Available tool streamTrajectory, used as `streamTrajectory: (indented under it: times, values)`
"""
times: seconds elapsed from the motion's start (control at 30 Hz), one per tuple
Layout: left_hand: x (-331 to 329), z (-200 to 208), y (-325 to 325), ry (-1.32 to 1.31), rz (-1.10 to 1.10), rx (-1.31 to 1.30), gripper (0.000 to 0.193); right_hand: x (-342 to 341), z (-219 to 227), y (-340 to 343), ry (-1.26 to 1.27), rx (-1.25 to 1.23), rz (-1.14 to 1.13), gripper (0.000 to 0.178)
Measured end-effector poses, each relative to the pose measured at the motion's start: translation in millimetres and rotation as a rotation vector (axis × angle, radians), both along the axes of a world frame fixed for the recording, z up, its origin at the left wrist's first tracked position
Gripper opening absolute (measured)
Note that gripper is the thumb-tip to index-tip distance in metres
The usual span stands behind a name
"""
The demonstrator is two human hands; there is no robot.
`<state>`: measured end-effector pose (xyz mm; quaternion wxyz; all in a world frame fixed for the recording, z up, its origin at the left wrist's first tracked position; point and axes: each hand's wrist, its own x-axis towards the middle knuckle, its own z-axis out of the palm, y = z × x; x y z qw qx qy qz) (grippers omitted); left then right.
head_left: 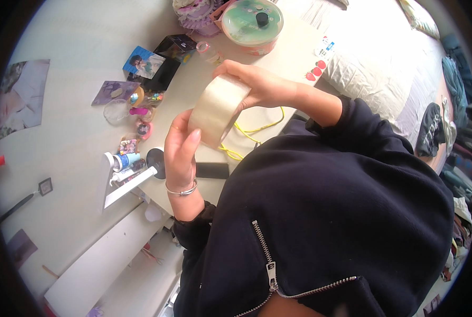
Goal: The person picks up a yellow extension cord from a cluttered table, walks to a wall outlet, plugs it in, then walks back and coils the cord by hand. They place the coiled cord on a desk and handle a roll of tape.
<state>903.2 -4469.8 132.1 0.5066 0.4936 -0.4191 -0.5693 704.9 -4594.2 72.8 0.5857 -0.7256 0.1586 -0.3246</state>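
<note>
A wide roll of clear, yellowish packing tape (pixel 217 108) is held up between my two hands, above the desk. My left hand (pixel 181 150), with a silver bracelet at the wrist, grips its lower left edge, thumb across the face of the roll and fingers behind. On the upper right side my right hand (pixel 257 84) is closed over the rim, its fingertips bent round the top. Part of the roll's far side and its core are hidden by the hands. Beneath it, a yellow cable (pixel 246 129) lies looped on the desk.
A white desk (pixel 294 39) carries a round green-lidded container (pixel 253 24), a small clear bottle (pixel 208 53), a dark phone-like slab (pixel 212 170) and a white lamp (pixel 130 187). Cards and trinkets crowd the wall side. A bed (pixel 373 68) stands to the right.
</note>
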Motion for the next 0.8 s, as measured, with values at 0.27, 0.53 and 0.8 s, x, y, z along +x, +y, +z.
streamTrajectory:
  times: [0.27, 0.53, 0.8]
  values:
    - [-13, -3, -5, -0.052, 0.069, 0.119, 0.032, 3, -6, 1, 0.054, -0.233, -0.075, 0.067]
    - [-10, 1, -4, -0.056, -0.006, 0.104, 0.036, 0, -4, 0, 0.062, -0.164, -0.049, 0.066]
    - [-10, 1, -2, -0.099, -0.010, 0.114, 0.041, 0, -3, 1, 0.080, -0.159, -0.027, 0.066]
